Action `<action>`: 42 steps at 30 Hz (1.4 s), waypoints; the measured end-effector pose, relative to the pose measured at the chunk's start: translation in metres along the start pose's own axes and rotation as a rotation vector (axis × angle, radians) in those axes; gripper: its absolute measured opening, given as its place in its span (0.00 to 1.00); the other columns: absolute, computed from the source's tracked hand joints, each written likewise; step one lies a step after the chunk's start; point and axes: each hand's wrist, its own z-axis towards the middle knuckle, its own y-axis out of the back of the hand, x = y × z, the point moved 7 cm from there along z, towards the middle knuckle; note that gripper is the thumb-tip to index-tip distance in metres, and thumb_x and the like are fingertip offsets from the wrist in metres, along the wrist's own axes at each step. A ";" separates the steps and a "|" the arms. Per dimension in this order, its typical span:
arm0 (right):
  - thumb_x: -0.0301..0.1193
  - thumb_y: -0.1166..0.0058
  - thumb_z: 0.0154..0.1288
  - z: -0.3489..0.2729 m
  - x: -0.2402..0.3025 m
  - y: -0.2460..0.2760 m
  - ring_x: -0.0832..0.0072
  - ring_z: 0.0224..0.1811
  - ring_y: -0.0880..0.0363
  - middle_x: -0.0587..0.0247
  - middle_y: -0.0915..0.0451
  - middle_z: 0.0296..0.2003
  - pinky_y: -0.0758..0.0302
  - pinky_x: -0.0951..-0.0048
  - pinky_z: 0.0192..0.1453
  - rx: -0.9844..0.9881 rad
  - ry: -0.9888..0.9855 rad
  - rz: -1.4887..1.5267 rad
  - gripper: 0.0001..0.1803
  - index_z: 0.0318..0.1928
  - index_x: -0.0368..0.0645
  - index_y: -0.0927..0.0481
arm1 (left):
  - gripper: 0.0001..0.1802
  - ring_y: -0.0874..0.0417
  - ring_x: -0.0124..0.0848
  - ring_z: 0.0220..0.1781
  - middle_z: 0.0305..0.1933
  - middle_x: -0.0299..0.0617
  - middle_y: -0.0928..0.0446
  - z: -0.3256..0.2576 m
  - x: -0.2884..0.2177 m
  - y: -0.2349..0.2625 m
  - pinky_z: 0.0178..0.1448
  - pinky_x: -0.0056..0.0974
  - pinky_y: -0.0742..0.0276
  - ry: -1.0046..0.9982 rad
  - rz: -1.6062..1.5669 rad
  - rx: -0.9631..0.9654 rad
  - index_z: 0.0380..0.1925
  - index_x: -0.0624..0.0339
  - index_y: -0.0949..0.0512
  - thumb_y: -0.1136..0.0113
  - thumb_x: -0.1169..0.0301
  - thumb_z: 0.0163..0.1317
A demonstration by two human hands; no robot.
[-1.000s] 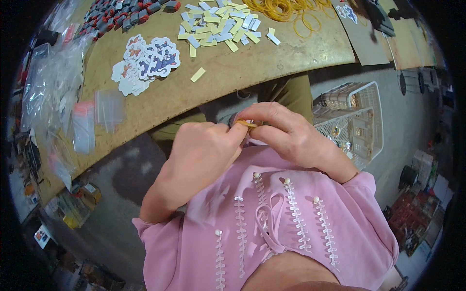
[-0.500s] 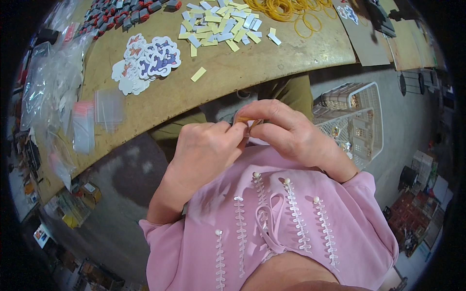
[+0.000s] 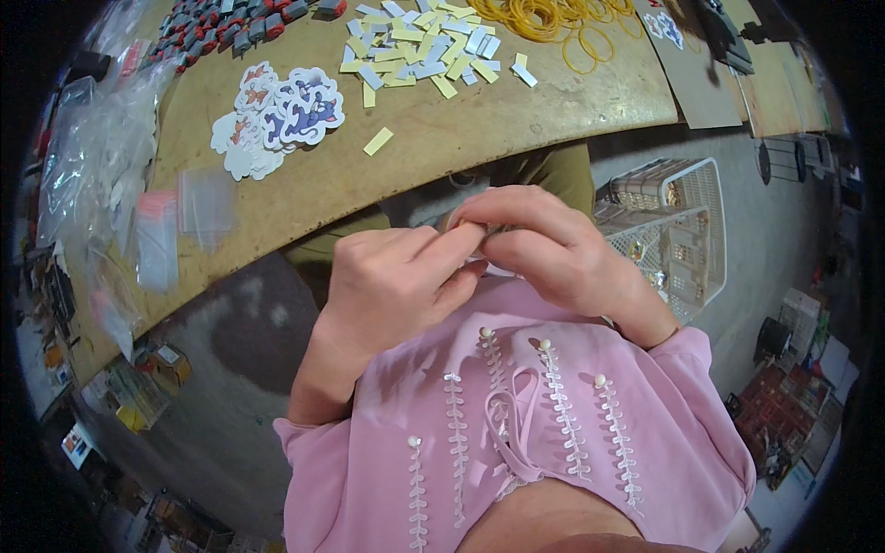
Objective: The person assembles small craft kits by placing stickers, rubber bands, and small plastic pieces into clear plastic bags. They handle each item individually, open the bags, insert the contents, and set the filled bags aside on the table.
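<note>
My left hand (image 3: 392, 281) and my right hand (image 3: 558, 249) meet in front of my pink top, just off the table's near edge. Both are closed, their fingertips pinched together at one spot. What they grip is almost wholly covered by the fingers, so I cannot make it out. On the table beyond them lies a single pale yellow strip (image 3: 378, 141). Left of it is a pile of white-edged cartoon cutouts (image 3: 300, 111). Farther back are a heap of small yellow and white strips (image 3: 429, 55) and a tangle of yellow rubber bands (image 3: 525, 18).
Clear zip bags (image 3: 205, 205) lie at the left edge of the table (image 3: 498, 115), near crumpled plastic film (image 3: 92, 166). Grey and red small parts (image 3: 240, 28) are heaped at the back left. A white plastic basket (image 3: 714, 230) with shiny packets stands on the floor at right.
My left hand has turned and its fingers have slid over the pinch point. A yellow-orange bit that showed between my fingertips is now covered. My right hand has barely shifted.
</note>
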 end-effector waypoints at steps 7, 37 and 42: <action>0.17 0.35 0.64 0.005 0.010 0.030 0.48 0.58 0.13 0.44 0.15 0.55 0.15 0.51 0.61 -0.172 0.094 -0.080 0.09 0.44 0.34 0.18 | 0.43 0.14 0.39 0.53 0.57 0.48 0.15 -0.001 0.017 0.009 0.54 0.41 0.16 0.272 -0.312 -0.213 0.65 0.59 0.20 0.15 0.74 0.43; 0.18 0.35 0.63 -0.030 -0.011 0.024 0.57 0.52 0.11 0.53 0.12 0.46 0.14 0.59 0.57 -0.195 0.178 -0.033 0.10 0.45 0.36 0.15 | 0.20 0.10 0.37 0.46 0.47 0.46 0.11 -0.007 0.040 -0.018 0.54 0.38 0.15 0.192 -0.453 -0.450 0.45 0.60 0.21 0.23 0.83 0.55; 0.11 0.41 0.68 -0.022 -0.029 0.049 0.58 0.50 0.12 0.55 0.12 0.46 0.17 0.64 0.56 -0.368 -0.113 0.122 0.12 0.49 0.36 0.15 | 0.22 0.11 0.32 0.46 0.48 0.43 0.11 -0.013 0.046 -0.034 0.54 0.37 0.16 0.415 -0.626 -0.248 0.52 0.62 0.18 0.24 0.81 0.57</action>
